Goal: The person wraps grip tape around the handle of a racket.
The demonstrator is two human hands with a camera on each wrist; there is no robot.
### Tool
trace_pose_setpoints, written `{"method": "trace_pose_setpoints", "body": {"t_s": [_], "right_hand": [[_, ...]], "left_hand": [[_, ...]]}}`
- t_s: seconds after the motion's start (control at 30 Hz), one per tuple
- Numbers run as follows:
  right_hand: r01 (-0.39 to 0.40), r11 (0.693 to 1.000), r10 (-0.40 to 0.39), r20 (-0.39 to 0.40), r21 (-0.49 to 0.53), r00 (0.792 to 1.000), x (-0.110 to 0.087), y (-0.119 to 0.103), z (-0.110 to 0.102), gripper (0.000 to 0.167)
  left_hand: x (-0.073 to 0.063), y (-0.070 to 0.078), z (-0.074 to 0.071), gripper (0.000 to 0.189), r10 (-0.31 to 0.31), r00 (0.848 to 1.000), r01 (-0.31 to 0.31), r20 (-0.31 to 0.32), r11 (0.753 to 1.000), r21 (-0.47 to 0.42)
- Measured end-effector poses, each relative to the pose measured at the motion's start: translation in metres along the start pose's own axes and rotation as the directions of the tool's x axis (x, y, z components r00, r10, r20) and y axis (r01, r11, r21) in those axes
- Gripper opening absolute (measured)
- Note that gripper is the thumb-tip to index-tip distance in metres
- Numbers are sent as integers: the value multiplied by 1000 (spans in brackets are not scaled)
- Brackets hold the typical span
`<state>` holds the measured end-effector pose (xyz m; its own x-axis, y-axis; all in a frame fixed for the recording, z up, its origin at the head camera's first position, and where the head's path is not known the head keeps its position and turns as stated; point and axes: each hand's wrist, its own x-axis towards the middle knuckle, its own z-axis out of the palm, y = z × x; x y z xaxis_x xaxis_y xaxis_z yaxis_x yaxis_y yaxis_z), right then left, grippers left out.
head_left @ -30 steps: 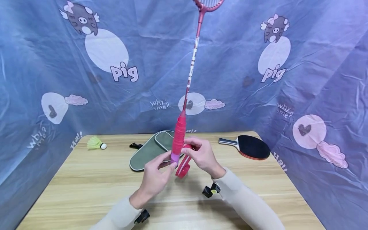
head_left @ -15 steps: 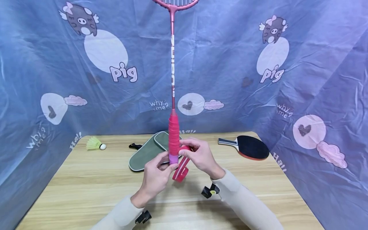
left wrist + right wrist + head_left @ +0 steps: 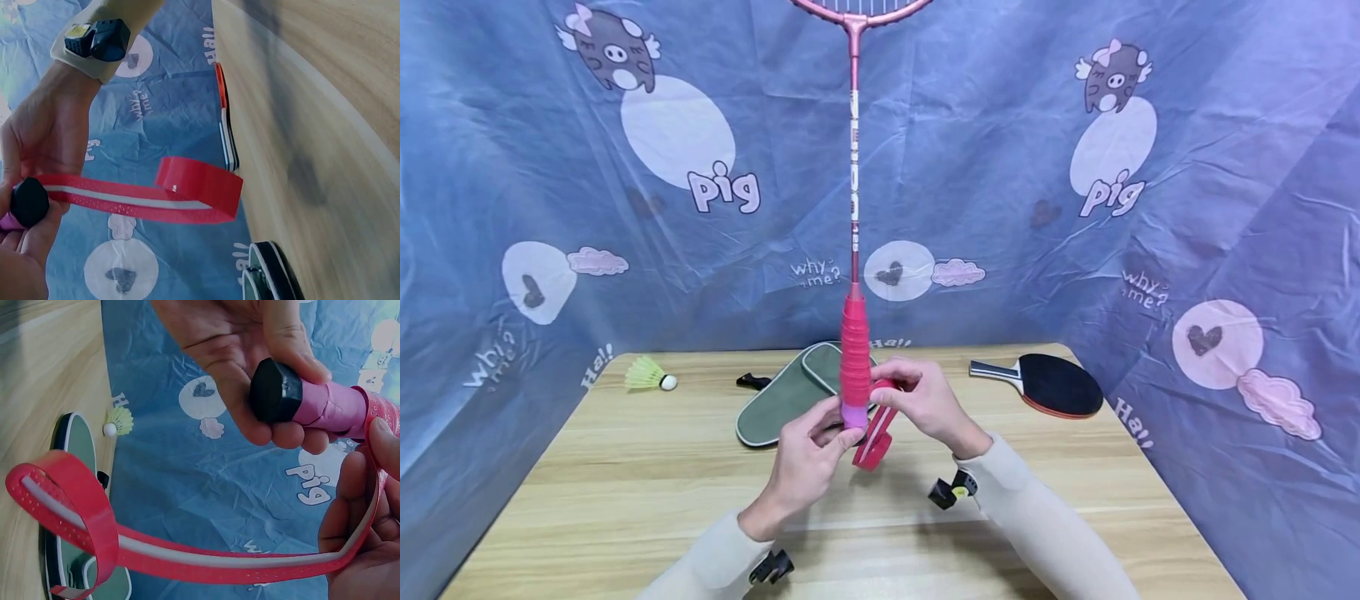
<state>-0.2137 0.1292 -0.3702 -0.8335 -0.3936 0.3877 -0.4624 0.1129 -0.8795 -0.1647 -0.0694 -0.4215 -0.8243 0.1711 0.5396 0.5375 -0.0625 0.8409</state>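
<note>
A badminton racket [image 3: 854,192] stands upright above the table, its head cut off by the top of the head view. Red grip tape [image 3: 187,559] wraps most of its handle; below the wraps, a purple stretch [image 3: 328,407] and the black butt cap [image 3: 275,392] show in the right wrist view. My left hand [image 3: 805,458] pinches the handle's purple lower end between thumb and fingers. Beside the handle, my right hand [image 3: 925,404] pinches the tape where it leaves the last wrap. The tape's loose, perforated length with a pale centre strip hangs down in a curl.
Behind the hands lies a green paddle case [image 3: 775,408]. A yellow shuttlecock [image 3: 651,374] rests at the back left of the wooden table [image 3: 625,500], and a black table tennis paddle [image 3: 1060,385] at the back right. Blue printed cloth [image 3: 1000,167] encloses the back and sides.
The racket has swung from a rightward lean to nearly vertical, its head moving left. Both hands keep their grips, and the hanging tape has swayed slightly.
</note>
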Motion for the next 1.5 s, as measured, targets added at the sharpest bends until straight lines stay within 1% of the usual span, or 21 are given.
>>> {"method": "trace_pose_setpoints", "body": {"t_s": [0.07,0.13,0.23,0.37,0.43,0.5,0.6,0.67,0.7,0.77,0.83,0.93,1.0,1.03,1.1,1.13,1.23,1.3,1.37,1.5], "right_hand": [[3,1000,-4,18,30,1000,1,-1,0,29],[9,998,-12,42,63,999,1,-2,0,35],[0,994,-10,96,106,995,3,-4,0,46],[-6,992,-13,150,123,989,5,-6,0,51],[-2,992,-17,145,128,989,6,-7,2,49],[7,992,-22,113,129,993,7,-6,4,45],[17,994,-22,43,110,999,7,-6,8,39],[35,996,-35,2,85,999,7,-6,12,34],[45,997,-44,-15,70,999,7,-6,13,33],[65,997,-63,-43,45,997,7,-6,17,30],[87,996,-85,-65,23,994,6,-6,19,29],[98,995,-97,-93,4,991,5,-6,21,30],[96,995,-96,-101,-5,990,4,-7,20,30],[93,996,-93,-100,-6,991,3,-7,18,30],[90,996,-90,-95,-10,991,3,-7,15,30],[89,996,-90,-93,-10,992,2,-7,12,29],[96,995,-95,-77,7,992,-1,-7,5,27],[95,995,-93,-68,29,993,-3,-7,1,27],[96,994,-93,-48,60,995,-3,-7,0,28],[91,990,-91,-11,103,996,0,-8,5,30]], "left_hand": [[0,2,-3,46,-16,999,16,30,999,-27],[1,3,-6,47,-36,998,39,59,998,-55],[1,5,-11,48,-78,991,89,113,991,-100],[1,6,-16,47,-114,979,133,171,985,-106],[2,5,-17,44,-109,980,124,167,989,-77],[3,5,-18,44,-89,988,93,128,995,-28],[4,4,-17,46,-40,999,38,31,998,57],[4,3,-17,48,15,1000,-12,-22,993,121],[4,3,-16,48,53,998,-47,-38,987,153],[3,2,-15,48,122,991,-107,-54,969,222],[4,1,-14,50,183,982,-159,-55,942,296],[6,-1,-10,52,227,972,-187,-66,908,375],[8,-1,-7,50,240,968,-191,-75,896,400],[10,0,-6,49,239,968,-188,-80,896,401],[12,1,-4,46,219,972,-172,-83,909,379],[13,1,-3,44,203,976,-163,-77,920,357],[15,3,0,41,131,990,-114,-46,956,269],[15,4,0,40,91,996,-85,-20,972,220],[14,5,-1,39,75,997,-72,-7,977,200],[10,8,-9,39,83,997,-80,-9,979,187]]}}
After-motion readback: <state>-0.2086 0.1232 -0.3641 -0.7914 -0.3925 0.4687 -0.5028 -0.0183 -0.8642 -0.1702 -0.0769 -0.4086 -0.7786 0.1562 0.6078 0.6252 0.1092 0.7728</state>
